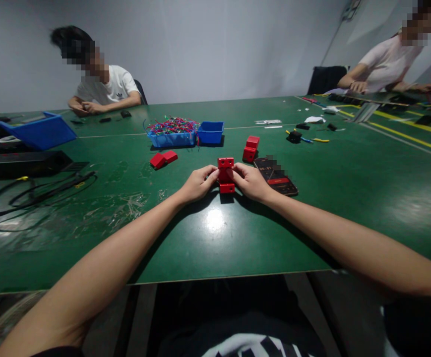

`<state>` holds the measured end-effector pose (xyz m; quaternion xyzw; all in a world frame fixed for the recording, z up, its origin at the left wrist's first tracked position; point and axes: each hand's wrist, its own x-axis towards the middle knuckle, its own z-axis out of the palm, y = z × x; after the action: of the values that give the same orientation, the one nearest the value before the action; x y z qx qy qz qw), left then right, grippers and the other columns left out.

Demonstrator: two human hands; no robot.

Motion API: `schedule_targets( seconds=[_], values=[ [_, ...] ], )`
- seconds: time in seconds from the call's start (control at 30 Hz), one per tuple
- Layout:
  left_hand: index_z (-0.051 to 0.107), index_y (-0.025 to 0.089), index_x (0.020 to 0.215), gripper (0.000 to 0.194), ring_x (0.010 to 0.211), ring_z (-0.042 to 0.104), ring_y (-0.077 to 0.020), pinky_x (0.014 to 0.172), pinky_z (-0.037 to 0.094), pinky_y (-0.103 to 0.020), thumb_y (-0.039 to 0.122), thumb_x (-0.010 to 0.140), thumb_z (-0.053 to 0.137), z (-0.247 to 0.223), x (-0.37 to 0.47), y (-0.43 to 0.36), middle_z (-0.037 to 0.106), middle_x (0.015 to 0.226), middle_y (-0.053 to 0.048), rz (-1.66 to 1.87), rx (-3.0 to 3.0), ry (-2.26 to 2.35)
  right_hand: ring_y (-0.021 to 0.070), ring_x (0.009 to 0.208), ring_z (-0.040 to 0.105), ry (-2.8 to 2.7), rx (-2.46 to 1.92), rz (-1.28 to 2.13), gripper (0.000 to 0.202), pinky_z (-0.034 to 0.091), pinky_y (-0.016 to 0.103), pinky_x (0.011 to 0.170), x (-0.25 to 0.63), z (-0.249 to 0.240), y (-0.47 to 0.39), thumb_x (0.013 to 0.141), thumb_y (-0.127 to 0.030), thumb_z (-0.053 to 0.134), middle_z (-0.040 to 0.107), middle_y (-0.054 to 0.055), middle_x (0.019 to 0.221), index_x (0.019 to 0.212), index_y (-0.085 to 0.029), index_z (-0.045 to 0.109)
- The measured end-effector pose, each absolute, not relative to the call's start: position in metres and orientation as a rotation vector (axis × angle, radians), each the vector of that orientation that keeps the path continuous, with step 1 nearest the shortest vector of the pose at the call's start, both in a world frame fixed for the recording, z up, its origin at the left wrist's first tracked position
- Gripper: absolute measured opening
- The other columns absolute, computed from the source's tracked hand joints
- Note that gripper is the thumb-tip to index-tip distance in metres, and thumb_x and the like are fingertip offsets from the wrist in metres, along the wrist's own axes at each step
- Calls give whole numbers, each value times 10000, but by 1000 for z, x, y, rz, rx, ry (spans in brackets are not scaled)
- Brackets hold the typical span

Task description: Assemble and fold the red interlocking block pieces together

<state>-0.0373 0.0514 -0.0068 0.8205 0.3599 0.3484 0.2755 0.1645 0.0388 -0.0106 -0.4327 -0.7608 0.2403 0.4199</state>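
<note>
Between both hands, upright over the green table (pixel 185 248), is a red block-shaped part (pixel 226 175) with small dark holes on its face. My left hand (pixel 199 184) pinches it from the left side. From the right, the fingers and thumb of my right hand (pixel 251 181) grip the same part. Just beyond my right hand stands another red part (pixel 251 148). Two red pieces (pixel 163 158) lie together past my left hand. A phone (pixel 279 179) with a lit timer screen lies beside my right hand.
A blue bin (pixel 174 141) heaped with thin coloured wires adjoins a smaller blue bin (pixel 211 133). Black cables (pixel 47 193) and a tilted blue tray (pixel 40 131) are at left. Yellow-handled pliers (pixel 312 140) lie at right. Two people sit across the table.
</note>
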Motion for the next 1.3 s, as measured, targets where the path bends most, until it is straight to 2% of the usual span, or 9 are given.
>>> schedule_targets(
  seconds=[0.43,0.67,0.77,0.9,1.03,1.23,1.3],
  values=[
    [654,134,1009,424,875,634,-189,823,476,-291,469,949,401,-7,-38,54,704,950,-54,917,2186,953,179,749,632,-1908,-1096,615,272,447,285,694,165,-12,40,889,-397,516,715,65,844,881,-158,644],
    [661,125,1038,452,881,643,-190,825,486,-290,495,940,420,-10,-39,57,710,964,-66,926,2155,922,173,764,616,-1736,-1054,939,249,482,291,705,164,-15,46,725,-400,706,682,24,785,810,-178,631],
    [667,128,1061,465,898,651,-192,836,487,-288,505,939,425,-10,-38,57,719,976,-64,916,2131,912,137,676,598,-1551,-1053,1150,295,478,268,659,164,-11,48,647,-403,782,654,-2,712,751,-175,625],
    [680,133,1056,471,883,662,-185,835,493,-279,518,937,437,-8,-38,54,731,956,-57,895,2083,902,91,549,530,-1349,-1103,1277,316,397,221,519,165,-7,53,617,-403,816,611,-25,609,733,-168,639],
    [691,123,1027,508,829,660,-175,798,496,-274,547,941,424,-5,-38,52,725,886,-58,859,2059,896,78,524,512,-1254,-1094,1313,319,383,215,498,167,-8,57,594,-389,839,609,-28,591,706,-168,638],
    [679,138,1122,509,971,659,-206,872,497,-305,566,890,530,-1,-37,48,721,1076,-88,803,2035,862,82,549,525,-1243,-1067,1293,355,398,227,518,168,-10,56,566,-404,854,646,-22,659,733,-170,646],
    [682,145,1111,496,964,653,-206,861,497,-309,563,866,575,-1,-37,48,718,1081,-84,794,2061,917,93,581,544,-1261,-1064,1279,367,405,235,532,168,-10,55,564,-402,859,667,-12,701,761,-171,652]
  ],
)
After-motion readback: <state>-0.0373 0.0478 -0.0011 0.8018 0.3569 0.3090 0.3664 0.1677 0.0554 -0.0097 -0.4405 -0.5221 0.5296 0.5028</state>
